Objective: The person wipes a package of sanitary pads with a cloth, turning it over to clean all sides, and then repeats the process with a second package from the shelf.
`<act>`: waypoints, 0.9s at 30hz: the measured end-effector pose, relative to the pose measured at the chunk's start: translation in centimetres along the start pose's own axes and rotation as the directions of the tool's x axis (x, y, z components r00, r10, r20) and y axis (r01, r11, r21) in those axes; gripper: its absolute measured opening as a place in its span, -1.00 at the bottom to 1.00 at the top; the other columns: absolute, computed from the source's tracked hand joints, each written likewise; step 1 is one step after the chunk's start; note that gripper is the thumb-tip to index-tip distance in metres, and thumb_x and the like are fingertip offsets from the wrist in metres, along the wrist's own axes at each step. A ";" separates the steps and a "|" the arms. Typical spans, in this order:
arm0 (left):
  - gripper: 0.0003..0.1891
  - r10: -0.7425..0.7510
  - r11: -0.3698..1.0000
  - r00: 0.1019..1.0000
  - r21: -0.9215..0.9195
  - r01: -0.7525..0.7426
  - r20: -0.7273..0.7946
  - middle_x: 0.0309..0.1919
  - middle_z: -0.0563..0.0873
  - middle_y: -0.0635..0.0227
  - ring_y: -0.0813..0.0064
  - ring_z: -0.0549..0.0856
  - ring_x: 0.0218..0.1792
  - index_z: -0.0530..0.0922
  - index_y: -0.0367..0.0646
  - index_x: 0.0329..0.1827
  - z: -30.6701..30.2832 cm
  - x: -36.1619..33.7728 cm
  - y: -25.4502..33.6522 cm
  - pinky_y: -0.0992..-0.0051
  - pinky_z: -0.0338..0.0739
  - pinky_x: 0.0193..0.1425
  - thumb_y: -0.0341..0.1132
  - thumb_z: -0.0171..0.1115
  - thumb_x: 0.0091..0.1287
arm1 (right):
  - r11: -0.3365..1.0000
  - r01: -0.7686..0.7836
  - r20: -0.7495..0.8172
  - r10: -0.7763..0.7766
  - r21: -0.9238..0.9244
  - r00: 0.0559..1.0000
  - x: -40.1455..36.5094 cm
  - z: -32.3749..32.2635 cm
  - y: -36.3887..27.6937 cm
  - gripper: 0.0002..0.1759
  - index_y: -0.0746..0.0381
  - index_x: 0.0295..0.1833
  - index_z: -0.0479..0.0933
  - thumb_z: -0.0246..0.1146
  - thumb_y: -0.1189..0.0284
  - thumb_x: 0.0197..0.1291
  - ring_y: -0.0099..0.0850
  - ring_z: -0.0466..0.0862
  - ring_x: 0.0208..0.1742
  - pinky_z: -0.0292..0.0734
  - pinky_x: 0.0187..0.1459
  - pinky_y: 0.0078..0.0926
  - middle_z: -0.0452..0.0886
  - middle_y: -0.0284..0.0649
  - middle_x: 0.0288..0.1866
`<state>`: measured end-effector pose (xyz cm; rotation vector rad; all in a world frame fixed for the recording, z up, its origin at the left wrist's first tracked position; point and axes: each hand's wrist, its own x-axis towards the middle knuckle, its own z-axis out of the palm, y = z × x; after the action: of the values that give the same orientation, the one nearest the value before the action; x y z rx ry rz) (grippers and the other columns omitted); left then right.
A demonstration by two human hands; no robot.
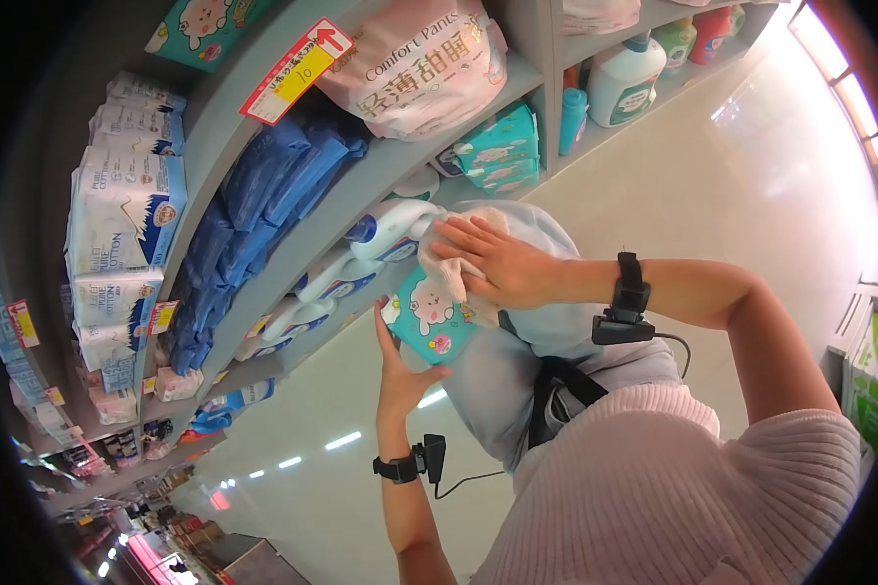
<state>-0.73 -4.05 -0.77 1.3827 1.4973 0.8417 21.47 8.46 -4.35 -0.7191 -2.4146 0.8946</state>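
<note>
My left hand (405, 385) grips a teal soft pack (424, 312) with a white cartoon animal and a pink flower on it, fingers along its far-left side and thumb at its lower edge. The pack is held over my knees, in front of the shelf. My right hand (507, 261) holds a pale pink cloth (449, 263), pressed against the pack's upper right end. Its fingers lie stretched over the cloth, which hides that part of the pack.
Grey shelves (517, 83) run along the left and top. They hold blue packs (254, 214), white bottles (395, 229), a pink Comfort Pants bag (419, 68), similar teal packs (502, 146) and white cotton packs (127, 214). Pale tiled floor (673, 185) lies beyond.
</note>
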 end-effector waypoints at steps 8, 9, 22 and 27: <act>0.37 -0.107 0.994 0.994 -0.019 0.108 0.028 0.40 0.13 0.06 0.19 0.28 0.37 -0.37 -0.07 0.49 1.3 0.9 0.5 0.26 0.35 0.36 -0.44 0.62 -0.22 | 0.958 -0.031 -0.081 0.008 -0.285 0.997 0.9 1.8 -2.4 -0.29 0.40 0.43 0.12 -0.10 0.13 0.32 0.03 0.01 0.53 -0.16 0.51 -0.09 0.07 0.21 0.47; 0.33 -0.114 0.993 0.993 -0.033 0.115 0.009 0.37 0.16 0.07 0.20 0.32 0.34 -0.32 -0.07 0.48 1.5 0.9 0.1 0.27 0.37 0.34 -0.44 0.62 -0.22 | 0.941 -0.047 -0.082 0.021 -0.334 0.996 1.1 2.1 -2.6 -0.28 0.42 0.42 0.11 -0.10 0.12 0.32 0.05 0.01 0.53 -0.16 0.51 -0.08 0.07 0.22 0.47; 0.24 -0.065 0.997 0.997 0.042 0.067 -0.036 0.29 0.22 0.16 0.24 0.35 0.28 -0.13 -0.11 0.43 1.5 1.1 -1.4 0.27 0.40 0.30 -0.44 0.62 -0.29 | 0.940 -0.065 0.005 0.071 -0.335 0.997 2.3 3.6 -5.6 -0.20 0.35 0.48 0.01 0.01 0.12 0.25 -0.01 -0.06 0.56 -0.24 0.53 -0.12 0.03 0.17 0.50; 0.14 -0.353 0.887 0.867 0.419 0.192 0.351 0.34 0.31 0.19 0.25 0.36 0.32 0.08 -0.17 0.44 -1.8 0.2 -12.8 0.30 0.37 0.32 -0.30 0.63 -0.25 | 0.971 0.043 0.047 -0.033 -0.235 0.998 2.6 5.2 -7.9 -0.21 0.34 0.47 0.06 0.02 0.10 0.24 -0.07 -0.08 0.57 -0.29 0.53 -0.15 0.03 0.10 0.52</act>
<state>-7.17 -5.51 -11.94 1.4532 1.5052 0.0580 14.08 2.56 -1.80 -0.7415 -2.5916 0.6191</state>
